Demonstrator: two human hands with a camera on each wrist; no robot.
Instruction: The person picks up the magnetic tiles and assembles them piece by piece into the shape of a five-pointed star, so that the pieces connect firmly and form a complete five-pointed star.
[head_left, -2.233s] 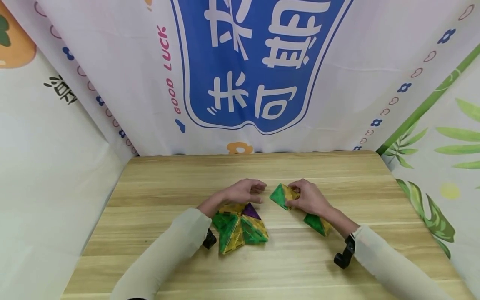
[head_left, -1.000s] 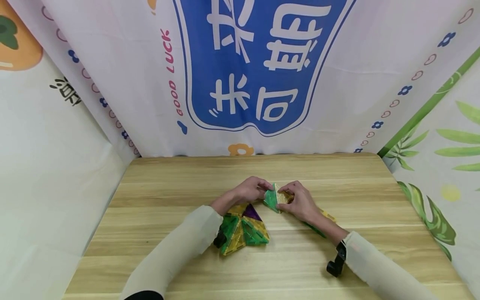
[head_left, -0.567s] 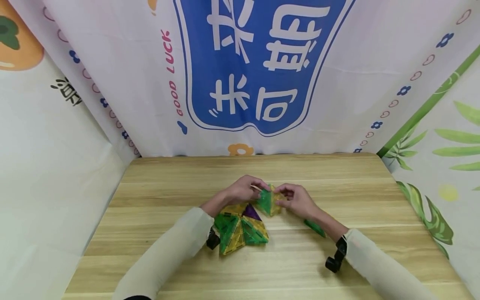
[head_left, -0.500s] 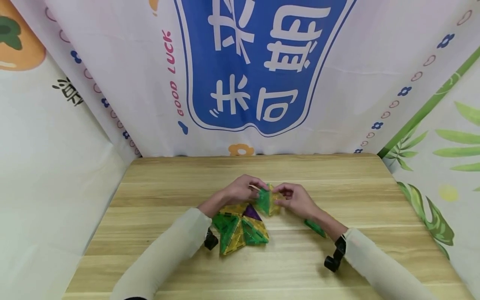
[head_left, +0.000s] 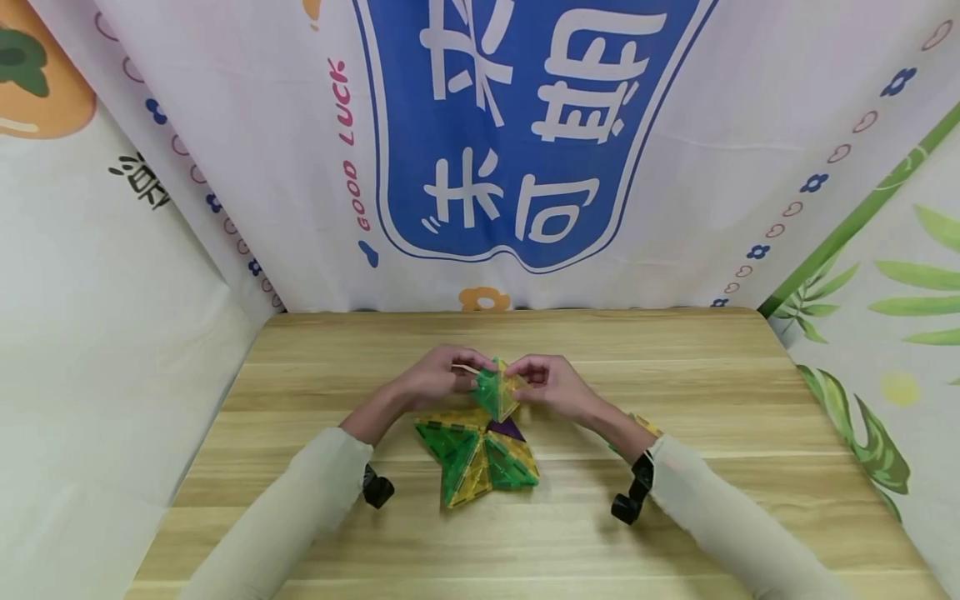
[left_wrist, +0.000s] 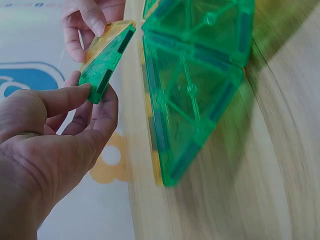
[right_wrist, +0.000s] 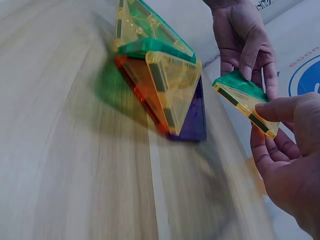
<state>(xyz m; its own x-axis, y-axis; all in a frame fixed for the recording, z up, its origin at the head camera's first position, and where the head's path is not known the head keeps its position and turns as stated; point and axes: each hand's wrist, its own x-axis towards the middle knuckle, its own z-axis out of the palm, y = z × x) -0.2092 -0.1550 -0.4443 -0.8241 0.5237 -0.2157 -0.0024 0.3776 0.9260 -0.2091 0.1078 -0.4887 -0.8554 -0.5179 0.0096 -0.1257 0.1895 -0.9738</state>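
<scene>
Left hand and right hand both pinch a small stack of green and yellow translucent triangular plastic tiles, held between them above the wooden table. Just below the hands lies a flat cluster of green, yellow and purple triangular tiles. Another green-yellow tile peeks from under the right forearm.

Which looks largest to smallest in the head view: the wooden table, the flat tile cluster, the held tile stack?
1. wooden table
2. flat tile cluster
3. held tile stack, pinched by left hand and right hand; raised nearer the camera, yet smallest.
</scene>
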